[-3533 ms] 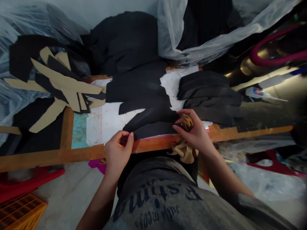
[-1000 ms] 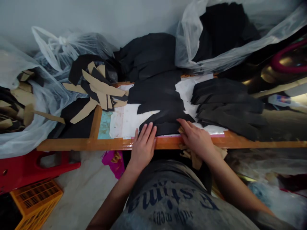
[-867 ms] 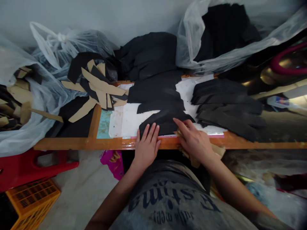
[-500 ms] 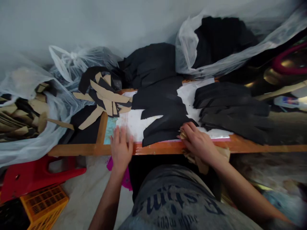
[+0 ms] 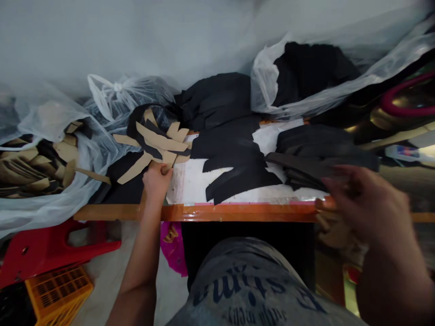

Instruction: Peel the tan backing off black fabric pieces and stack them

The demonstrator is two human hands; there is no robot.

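the left hand [image 5: 157,181] pinches a tan strip [image 5: 169,157] on the bench [image 5: 220,213]; blur hides whether the right hand [image 5: 370,213] grips the black piece [image 5: 295,163] at right. both pieces look light and bendy, best held by an end. the open left bag [image 5: 37,213] holds tan and black scraps [image 5: 22,170], the right bag [image 5: 263,83] black sheets [image 5: 312,74].

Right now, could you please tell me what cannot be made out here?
Head view, motion blur: whether the right hand grips the dark piece.
Head view, hidden: the lower end of a tan piece, behind the left hand.
Head view, too small: print on the white bottle.
Head view, cut off: base of the orange crate, by the bottom edge.
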